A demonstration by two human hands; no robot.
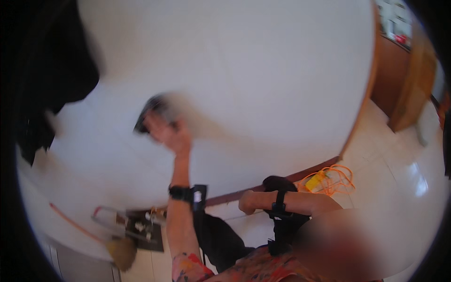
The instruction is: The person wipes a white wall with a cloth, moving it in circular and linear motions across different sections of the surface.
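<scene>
My left hand (171,134) is raised in front of a white wall (267,70). It grips a dark, flat object (155,105) that motion blur keeps me from naming, and whether the object touches the wall is unclear. A soft shadow spreads to the right of it. Lower down, my right hand (247,202) is held in front of my body, away from the wall, with its fingers hidden from this angle. Nothing shows in it. Both wrists wear black straps with small devices.
A broom (123,252) leans at lower left beside a dark mat (156,241) with several items on it. An orange cable (341,176) with a yellow piece (315,181) lies by the skirting board. Black fabric (60,63) hangs upper left; wooden furniture (415,91) stands right.
</scene>
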